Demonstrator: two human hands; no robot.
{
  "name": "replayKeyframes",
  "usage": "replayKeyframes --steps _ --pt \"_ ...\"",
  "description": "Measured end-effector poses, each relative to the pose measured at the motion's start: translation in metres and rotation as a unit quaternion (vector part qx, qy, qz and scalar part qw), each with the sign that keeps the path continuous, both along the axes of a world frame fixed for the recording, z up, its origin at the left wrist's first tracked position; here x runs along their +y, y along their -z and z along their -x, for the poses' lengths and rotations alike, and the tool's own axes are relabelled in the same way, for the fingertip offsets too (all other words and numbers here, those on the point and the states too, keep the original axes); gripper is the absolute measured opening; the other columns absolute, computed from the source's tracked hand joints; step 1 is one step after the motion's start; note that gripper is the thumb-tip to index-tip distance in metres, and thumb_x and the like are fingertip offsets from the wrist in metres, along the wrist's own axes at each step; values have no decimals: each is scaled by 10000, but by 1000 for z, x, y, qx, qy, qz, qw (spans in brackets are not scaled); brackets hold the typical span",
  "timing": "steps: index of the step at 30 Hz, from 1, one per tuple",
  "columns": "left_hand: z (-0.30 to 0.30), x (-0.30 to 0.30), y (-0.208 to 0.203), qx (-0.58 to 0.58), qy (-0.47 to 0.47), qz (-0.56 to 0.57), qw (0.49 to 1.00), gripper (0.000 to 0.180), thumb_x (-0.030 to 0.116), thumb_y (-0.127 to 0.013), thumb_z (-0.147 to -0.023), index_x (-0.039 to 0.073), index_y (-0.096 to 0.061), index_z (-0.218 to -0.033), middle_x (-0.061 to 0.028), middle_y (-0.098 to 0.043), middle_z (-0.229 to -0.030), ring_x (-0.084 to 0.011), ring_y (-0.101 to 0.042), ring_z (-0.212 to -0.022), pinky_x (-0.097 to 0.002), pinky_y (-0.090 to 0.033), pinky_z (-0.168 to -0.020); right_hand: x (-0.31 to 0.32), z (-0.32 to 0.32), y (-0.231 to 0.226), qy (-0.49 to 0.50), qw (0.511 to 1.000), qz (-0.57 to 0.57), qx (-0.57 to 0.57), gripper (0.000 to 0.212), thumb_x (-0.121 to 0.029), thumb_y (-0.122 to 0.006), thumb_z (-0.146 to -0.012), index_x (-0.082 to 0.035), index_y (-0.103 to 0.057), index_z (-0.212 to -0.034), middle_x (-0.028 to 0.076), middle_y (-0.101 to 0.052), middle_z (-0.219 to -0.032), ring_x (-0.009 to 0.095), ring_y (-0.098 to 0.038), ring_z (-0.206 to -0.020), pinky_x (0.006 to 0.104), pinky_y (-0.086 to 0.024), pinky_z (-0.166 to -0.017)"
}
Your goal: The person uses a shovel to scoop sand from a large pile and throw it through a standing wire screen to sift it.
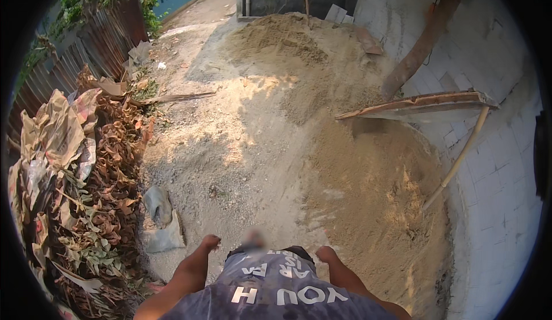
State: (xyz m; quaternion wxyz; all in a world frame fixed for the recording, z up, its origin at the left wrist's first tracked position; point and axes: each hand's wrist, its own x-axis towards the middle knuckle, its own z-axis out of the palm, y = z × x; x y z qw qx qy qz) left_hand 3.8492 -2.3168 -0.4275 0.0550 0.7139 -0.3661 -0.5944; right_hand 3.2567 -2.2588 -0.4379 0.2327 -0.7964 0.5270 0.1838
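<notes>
My left hand [211, 241] hangs beside my hip, over the gravelly ground. My right hand [325, 253] hangs on the other side, near the edge of the nearer sand pile [368, 205]. Seen from above, both hands are small and foreshortened, and their fingers are mostly hidden. Nothing shows sticking out of either one. Closest to my left hand on the ground lie a grey-green crumpled sack [158, 205] and a flat pale piece [164, 238].
A wood-edged panel [420, 104] is propped on a pole [460, 156] over the sand. Beyond it lean a tree trunk [425, 38] and a block wall [500, 159]. A handled tool [306, 1] stands in the far sand pile [276, 38]. Dry leaves [115, 176] heap along the left.
</notes>
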Motion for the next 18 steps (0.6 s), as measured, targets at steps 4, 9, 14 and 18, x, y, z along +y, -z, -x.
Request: replayKeyframes --steps 4,9,14,18 --pt "-29 -207 -60 -30 -13 207 978 273 246 -563 -873 10 -664 -965 -93 -679 -784 -169 -631 -614 -324 -498 -560 -67 -36 -34 328 936 -16 -123 265 -249 -590 -750 -63 -707 -898 115 -696 -805 284 -663 -701 383 -515 -666" --pt "24 -389 -124 19 43 266 963 319 296 -569 -892 3 -662 -979 -94 -682 -870 -179 -652 -712 -341 -510 -679 -137 -48 -40 387 904 -61 -170 320 -301 -572 -815 -22 -697 -911 108 -697 -824 216 -675 -678 361 -522 -650" --pt "16 -483 -111 -19 191 284 939 354 326 -576 -882 10 -665 -1014 -120 -686 -918 -218 -664 -729 -356 -513 -714 -242 -72 -27 241 947 -175 -121 359 -365 -532 -805 -53 -697 -874 165 -670 -935 351 -638 -862 428 -497 -759" --pt "-22 -493 -58 -63 214 171 960 364 340 -545 -867 34 -675 -1015 -163 -674 -974 -284 -648 -906 -376 -503 -776 -372 -57 2 223 947 -231 -7 365 -370 -534 -801 -63 -704 -904 192 -662 -968 354 -633 -909 424 -492 -796"
